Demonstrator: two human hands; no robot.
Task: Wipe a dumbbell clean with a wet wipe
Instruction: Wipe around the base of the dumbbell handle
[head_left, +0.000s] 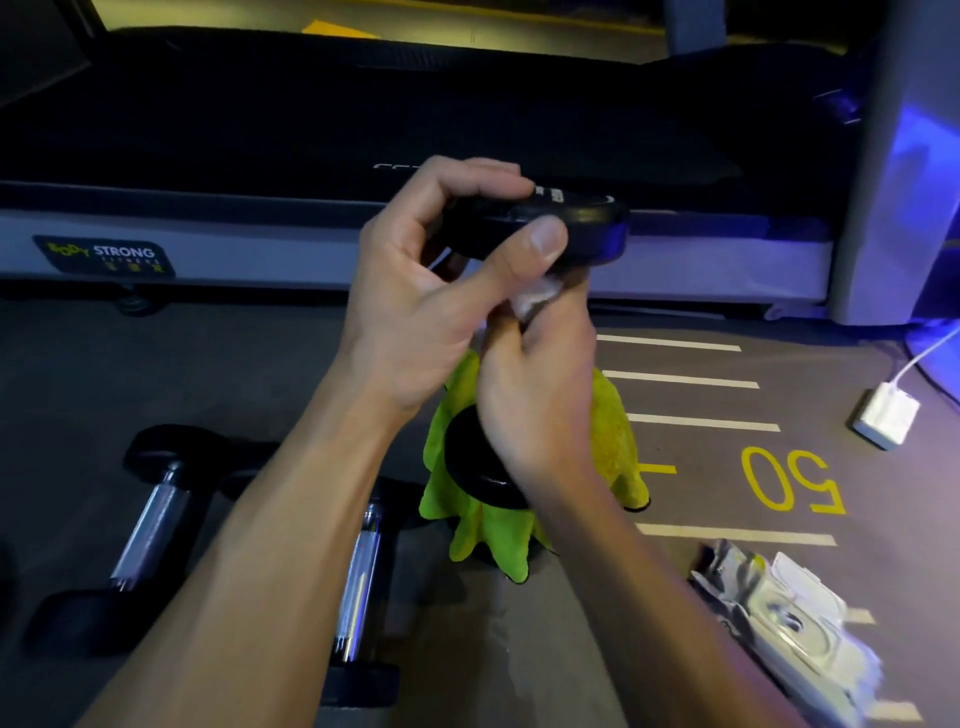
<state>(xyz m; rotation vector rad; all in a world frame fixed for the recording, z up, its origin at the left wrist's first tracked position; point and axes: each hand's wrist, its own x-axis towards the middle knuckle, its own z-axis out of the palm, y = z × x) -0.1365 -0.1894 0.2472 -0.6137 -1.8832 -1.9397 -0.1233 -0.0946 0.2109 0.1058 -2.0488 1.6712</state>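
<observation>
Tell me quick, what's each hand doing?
Left hand: closed, gripping the top end of the dumbbell.
Right hand: closed, fingers wrapped around the wet wipe on the dumbbell's handle.

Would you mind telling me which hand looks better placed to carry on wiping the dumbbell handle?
The right hand, probably: it grips the wet wipe against the handle just below the dumbbell top head. The left hand pinches that head, steadying it upright.

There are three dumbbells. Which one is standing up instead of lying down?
The dumbbell in the person's hands stands upright on the green cloth. The other two dumbbells lie flat on the floor to its left.
</observation>
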